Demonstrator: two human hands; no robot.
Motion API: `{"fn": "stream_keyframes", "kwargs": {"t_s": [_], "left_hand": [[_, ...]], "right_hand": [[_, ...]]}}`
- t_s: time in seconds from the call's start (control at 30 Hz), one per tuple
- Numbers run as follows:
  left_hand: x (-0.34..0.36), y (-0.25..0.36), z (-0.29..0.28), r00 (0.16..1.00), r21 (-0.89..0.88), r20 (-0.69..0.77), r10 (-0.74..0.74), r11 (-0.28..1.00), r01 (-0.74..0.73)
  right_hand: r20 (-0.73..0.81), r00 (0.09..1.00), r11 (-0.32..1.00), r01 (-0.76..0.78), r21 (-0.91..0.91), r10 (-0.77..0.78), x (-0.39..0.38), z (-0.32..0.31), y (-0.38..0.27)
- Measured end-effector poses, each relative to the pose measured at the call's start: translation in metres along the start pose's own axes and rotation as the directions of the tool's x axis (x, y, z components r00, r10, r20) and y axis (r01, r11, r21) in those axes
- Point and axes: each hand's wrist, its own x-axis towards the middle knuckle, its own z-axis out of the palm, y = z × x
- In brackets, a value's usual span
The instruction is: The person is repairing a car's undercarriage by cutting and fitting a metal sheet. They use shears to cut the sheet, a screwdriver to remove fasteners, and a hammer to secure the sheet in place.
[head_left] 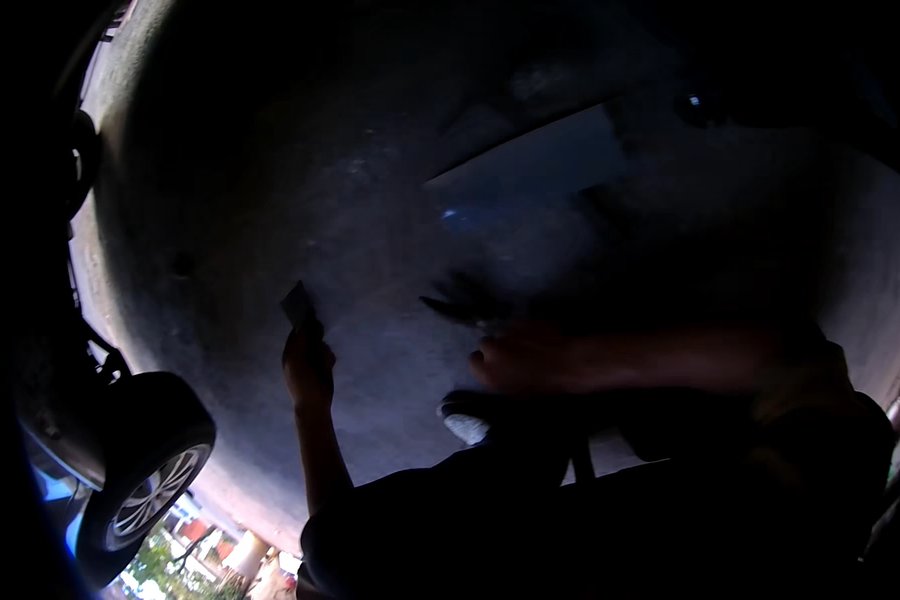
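The scene is very dark. My left hand (308,368) is raised over the grey floor, its fingers closed on a small flat grey piece (296,304) with straight edges that sticks up beyond them. What kind of piece it is does not show. My right hand (510,358) lies in deep shadow at the middle, its forearm reaching in from the right. Its fingers look curled, and anything inside them is hidden. Just beyond it is a dark, narrow, pointed shape (448,308); whether the hand touches it is unclear.
Farther off, a flat pale panel (535,160) lies at a slant. A vehicle wheel (155,492) with a spoked rim stands at lower left, and another dark tyre (83,160) is above it. A shoe (465,426) shows below my right hand. Bright daylight enters at lower left.
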Motion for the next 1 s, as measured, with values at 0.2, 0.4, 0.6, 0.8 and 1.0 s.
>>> {"fn": "stream_keyframes", "kwargs": {"t_s": [0.2, 0.4, 0.6, 0.8, 1.0], "left_hand": [[0.005, -0.081, 0.043, 0.999, -0.079, 0.043, -0.026, 0.996, 0.029], [-0.004, -0.113, 0.095, 0.980, -0.005, 0.192, -0.060, 0.998, 0.062], [0.016, -0.104, 0.089, 0.972, -0.038, 0.217, -0.089, 0.994, 0.100], [0.036, -0.079, 0.084, 0.983, 0.542, 0.115, -0.142, 0.838, 0.058], [-0.101, 0.078, 0.099, 0.849, 0.571, 0.305, -0.432, 0.796, 0.200]], "right_hand": [[-0.015, 0.998, 0.983, 0.053, -0.178, -0.056, -0.087, -0.044, 0.053], [0.275, 0.920, 0.959, -0.282, -0.027, 0.279, -0.198, -0.174, -0.007], [-0.480, 0.877, 0.988, -0.101, -0.119, 0.032, -0.272, -0.142, -0.092], [-0.746, 0.660, 0.897, -0.377, -0.233, 0.083, -0.269, -0.124, -0.108], [-0.687, 0.679, 0.868, -0.475, -0.144, 0.258, -0.287, -0.122, -0.123]]}}
